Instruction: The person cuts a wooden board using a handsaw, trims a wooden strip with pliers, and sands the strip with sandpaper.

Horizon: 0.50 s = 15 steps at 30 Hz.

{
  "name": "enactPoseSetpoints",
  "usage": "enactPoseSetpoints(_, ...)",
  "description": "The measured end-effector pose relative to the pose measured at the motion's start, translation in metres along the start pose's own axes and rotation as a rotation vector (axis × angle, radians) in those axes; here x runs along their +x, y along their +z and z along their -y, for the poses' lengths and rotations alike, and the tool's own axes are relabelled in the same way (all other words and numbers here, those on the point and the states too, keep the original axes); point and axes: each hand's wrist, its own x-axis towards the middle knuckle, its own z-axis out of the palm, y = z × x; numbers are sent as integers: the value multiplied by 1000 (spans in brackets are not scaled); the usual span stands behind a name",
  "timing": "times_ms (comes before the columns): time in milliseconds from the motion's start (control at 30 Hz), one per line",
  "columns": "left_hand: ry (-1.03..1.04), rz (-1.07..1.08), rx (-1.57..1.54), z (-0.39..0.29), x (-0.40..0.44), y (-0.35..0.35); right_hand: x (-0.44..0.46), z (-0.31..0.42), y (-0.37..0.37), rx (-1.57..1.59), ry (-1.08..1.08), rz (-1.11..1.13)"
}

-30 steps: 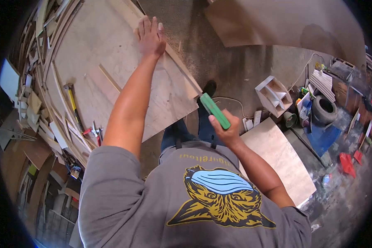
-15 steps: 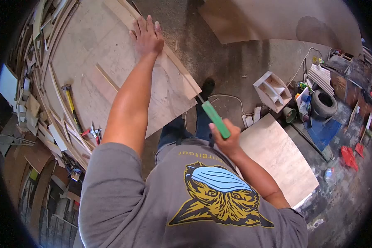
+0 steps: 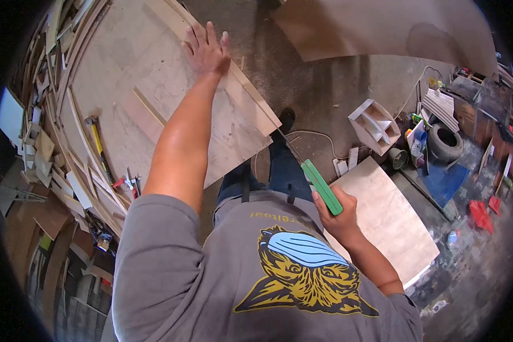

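My left hand (image 3: 208, 56) lies flat with fingers spread on a narrow wooden strip (image 3: 249, 96). The strip runs along the edge of a large plywood board (image 3: 117, 65). Around the green handle of a hand saw (image 3: 323, 187), the fingers of my right hand (image 3: 342, 214) are closed. Its thin blade appears almost edge-on and reaches to the near corner of the strip; the tip is hidden there. A loose wooden strip (image 3: 149, 106) rests on the board left of my forearm.
A yellow-and-black hammer (image 3: 99, 145) and pliers (image 3: 132, 182) lie left among piled wood offcuts (image 3: 43, 154). To the right are a pale panel (image 3: 387, 219), a small wooden box (image 3: 374, 126) and a tire (image 3: 445, 142). A large brown sheet (image 3: 370, 28) stands at the top.
My right hand has drawn the saw back toward my body and to the right, exposing more blade. My left hand stays flat, shifted only slightly in view.
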Motion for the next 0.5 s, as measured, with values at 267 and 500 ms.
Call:
enactPoseSetpoints(267,0,11,68,2,2,8,90,0,49,69,-4,4)
enactPoseSetpoints(500,-1,9,49,2,-1,7,20,-6,-9,30,7,34)
